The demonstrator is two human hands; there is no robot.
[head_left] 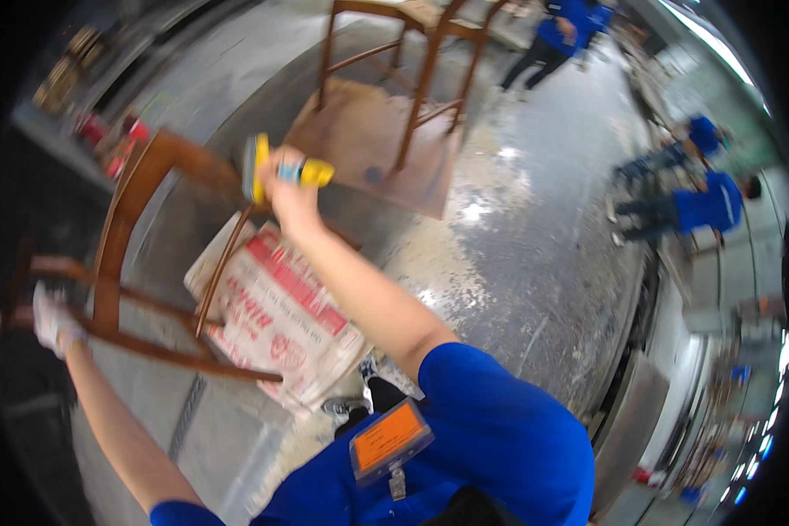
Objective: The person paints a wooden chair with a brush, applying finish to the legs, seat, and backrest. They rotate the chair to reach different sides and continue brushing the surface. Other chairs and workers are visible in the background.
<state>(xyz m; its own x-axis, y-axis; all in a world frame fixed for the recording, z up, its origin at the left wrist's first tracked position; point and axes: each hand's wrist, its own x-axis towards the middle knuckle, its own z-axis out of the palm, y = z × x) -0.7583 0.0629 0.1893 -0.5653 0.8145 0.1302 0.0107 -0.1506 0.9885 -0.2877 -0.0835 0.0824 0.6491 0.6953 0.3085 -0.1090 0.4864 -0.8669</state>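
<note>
Yellow sander [259, 167] gripped in right hand [287, 188] – gloved left hand [54, 323] clasps wooden chair frame [118, 237].

White sack [276, 311] with red printed bands lying flat on floor under wooden chair frame [140, 254], crumpled at near edge. Orange rectangular badge [389, 438] in clear holder hanging on blue shirt chest, tilted. Red-and-white containers [118, 145] sitting far left, blurred.
</note>
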